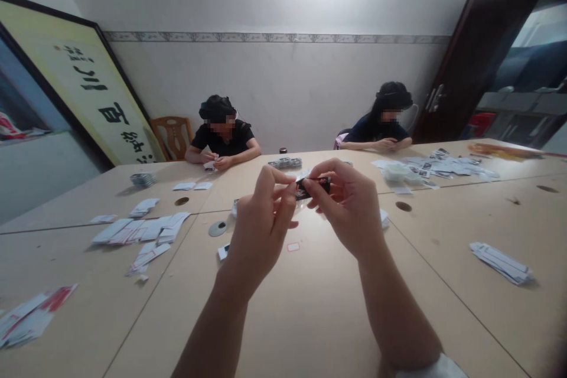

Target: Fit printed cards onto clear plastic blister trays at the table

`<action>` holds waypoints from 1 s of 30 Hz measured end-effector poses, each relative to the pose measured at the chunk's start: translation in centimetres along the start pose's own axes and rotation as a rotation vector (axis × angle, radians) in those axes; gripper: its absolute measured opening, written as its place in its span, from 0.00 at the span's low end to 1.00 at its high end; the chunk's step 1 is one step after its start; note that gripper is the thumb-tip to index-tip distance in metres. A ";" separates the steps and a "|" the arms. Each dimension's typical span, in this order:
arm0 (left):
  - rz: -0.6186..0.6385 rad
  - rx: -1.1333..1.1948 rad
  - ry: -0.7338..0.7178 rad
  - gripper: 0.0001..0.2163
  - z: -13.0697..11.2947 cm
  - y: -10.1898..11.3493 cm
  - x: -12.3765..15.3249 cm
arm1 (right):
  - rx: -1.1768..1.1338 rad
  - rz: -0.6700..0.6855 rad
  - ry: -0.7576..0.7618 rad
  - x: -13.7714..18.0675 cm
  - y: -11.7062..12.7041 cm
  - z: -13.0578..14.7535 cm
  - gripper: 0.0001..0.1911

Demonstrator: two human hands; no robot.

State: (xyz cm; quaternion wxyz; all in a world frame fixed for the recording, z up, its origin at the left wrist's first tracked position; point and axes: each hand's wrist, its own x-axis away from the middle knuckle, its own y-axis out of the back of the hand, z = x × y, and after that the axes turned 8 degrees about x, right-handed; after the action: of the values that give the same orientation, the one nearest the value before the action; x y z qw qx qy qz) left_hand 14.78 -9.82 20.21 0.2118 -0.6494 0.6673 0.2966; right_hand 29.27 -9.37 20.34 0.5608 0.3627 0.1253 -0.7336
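Both of my hands are raised above the table, close together in the middle of the view. Between them is a small dark printed card (319,187), with some clear plastic film (303,205) showing about its left end. My right hand (348,204) pinches the card between thumb and fingers. At the card's left end, my left hand (266,209) is closed in a pinch at the film and the card's edge. Its fingertips partly hide what they grip. Behind my left hand lies a small white-and-dark item (222,252), partly covered by the hand.
Stacks of white paper slips (128,231) lie on the left of the table (301,313), another bundle (500,263) at right. Two people sit opposite, one left (224,136), one right (381,124). A plastic container (401,172) and scattered cards (447,165) lie at far right.
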 end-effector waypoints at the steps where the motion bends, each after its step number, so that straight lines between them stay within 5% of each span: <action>1: 0.023 -0.009 -0.005 0.09 0.1 0.1 -0.1 | 0.031 -0.012 0.013 0.0 0.0 0.0 0.06; 17: 0.157 0.023 0.047 0.10 1.2 0.9 -0.6 | 0.461 -0.137 0.154 0.5 -0.3 0.0 0.07; 30: 0.116 0.255 0.217 0.13 0.1 1.8 -1.2 | -0.057 -0.003 -0.095 0.3 1.1 0.3 0.15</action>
State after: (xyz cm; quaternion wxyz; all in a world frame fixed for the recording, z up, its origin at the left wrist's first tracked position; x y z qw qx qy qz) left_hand 13.11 -8.87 21.11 0.2018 -0.6059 0.7549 0.1493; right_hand 30.13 -10.16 20.64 0.5750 0.3111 0.1199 -0.7471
